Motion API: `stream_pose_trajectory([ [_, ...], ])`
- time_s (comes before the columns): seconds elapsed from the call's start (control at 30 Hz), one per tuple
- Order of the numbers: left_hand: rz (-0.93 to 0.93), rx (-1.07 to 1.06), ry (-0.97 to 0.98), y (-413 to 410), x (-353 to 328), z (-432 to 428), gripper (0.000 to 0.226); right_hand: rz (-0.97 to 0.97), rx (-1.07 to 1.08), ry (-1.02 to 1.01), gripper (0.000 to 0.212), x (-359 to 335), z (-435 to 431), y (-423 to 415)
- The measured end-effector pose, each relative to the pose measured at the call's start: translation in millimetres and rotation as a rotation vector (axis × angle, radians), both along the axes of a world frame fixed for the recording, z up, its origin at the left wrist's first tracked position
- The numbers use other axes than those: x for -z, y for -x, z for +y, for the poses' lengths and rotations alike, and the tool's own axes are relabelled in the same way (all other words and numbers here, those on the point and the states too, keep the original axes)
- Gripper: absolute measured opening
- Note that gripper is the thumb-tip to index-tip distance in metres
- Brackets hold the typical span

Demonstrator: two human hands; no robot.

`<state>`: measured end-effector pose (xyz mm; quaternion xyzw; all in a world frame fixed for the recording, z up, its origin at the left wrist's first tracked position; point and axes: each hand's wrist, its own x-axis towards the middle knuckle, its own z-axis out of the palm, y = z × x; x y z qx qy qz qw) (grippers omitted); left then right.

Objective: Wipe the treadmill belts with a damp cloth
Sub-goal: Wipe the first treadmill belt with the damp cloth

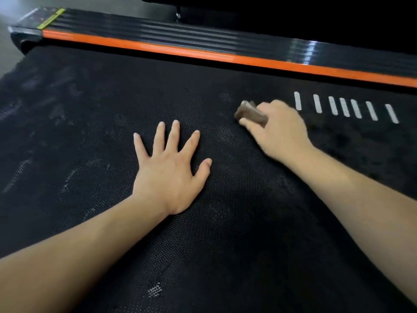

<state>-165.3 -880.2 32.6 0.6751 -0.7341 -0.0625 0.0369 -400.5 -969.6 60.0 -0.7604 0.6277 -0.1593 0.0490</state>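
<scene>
Right hand (279, 127): fingers curled tight round a small brown cloth (250, 114), bunched into a short roll that sticks out past the knuckles toward the left; hand and cloth are blurred, so the weave can't be made out. Cloth sits low against the belt (90, 132), in its far right part. Left hand (171, 163): flat on the belt near the middle, palm down, fingers straight and spread wide, thumb out to the side, holding nothing. The two hands are apart, with bare belt between them. Belt surface is black, matte, finely dimpled like a mesh; pale dusty smudges and streaks on its left half, darker and smoother-looking patches beside the right forearm. Just beyond the right hand is a row of white dashes (345, 107), short rounded bars printed on the belt. Along the far edge runs an orange stripe (203, 50), then a glossy black side rail (180, 32) with lengthwise ribs and a yellow-green strip (50, 19) across its left end. Grey floor (9, 10) shows at the top left corner
</scene>
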Motion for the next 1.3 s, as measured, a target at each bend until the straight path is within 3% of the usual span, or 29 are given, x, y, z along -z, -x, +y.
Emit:
stream_pose_trajectory([
  [0.1, 0.006, -0.004, -0.001, 0, 0, 0, 0.078, 0.097, -0.084, 0.034, 0.038, 0, 4, 18],
  [0.2, 0.01, -0.002, 0.006, 0, 0, 0, 0.078, 0.041, 0.173, 0.063, 0.044, 0, -29, 45],
  [0.27, 0.011, -0.005, 0.014, -1, 0, 0, 0.078, 0.028, 0.236, 0.093, 0.047, -2, -26, 40],
  [0.43, 0.015, -0.005, 0.015, -2, 1, 0, 0.078, -0.005, -0.108, 0.035, 0.043, 2, 58, -1],
  [0.5, 0.013, -0.006, 0.012, -1, 1, 0, 0.079, 0.031, -0.14, 0.05, 0.04, 1, 60, 7],
  [0.63, 0.016, -0.008, 0.011, -1, 0, 0, 0.079, 0.038, 0.16, 0.082, 0.039, -4, 13, 36],
  [0.7, 0.012, -0.011, 0.011, -1, 1, 0, 0.079, 0.037, 0.212, 0.096, 0.039, -4, 15, 28],
  [0.83, 0.011, -0.01, 0.02, -1, 2, -1, 0.079, -0.04, -0.122, 0.016, 0.039, 0, 87, -6],
  [0.9, 0.01, -0.013, 0.025, 0, 2, -1, 0.079, -0.026, -0.183, -0.006, 0.038, 0, 94, 3],
  [1.03, 0.009, -0.011, 0.015, -1, 3, -1, 0.08, 0.041, 0.138, 0.058, 0.04, -1, 48, 43],
  [1.1, 0.007, -0.011, 0.01, -2, 3, -1, 0.081, 0.053, 0.185, 0.086, 0.042, 1, 57, 37],
  [1.3, 0.006, -0.012, 0.02, -1, 2, -1, 0.08, -0.117, -0.221, 0.005, 0.038, 4, 156, 9],
])
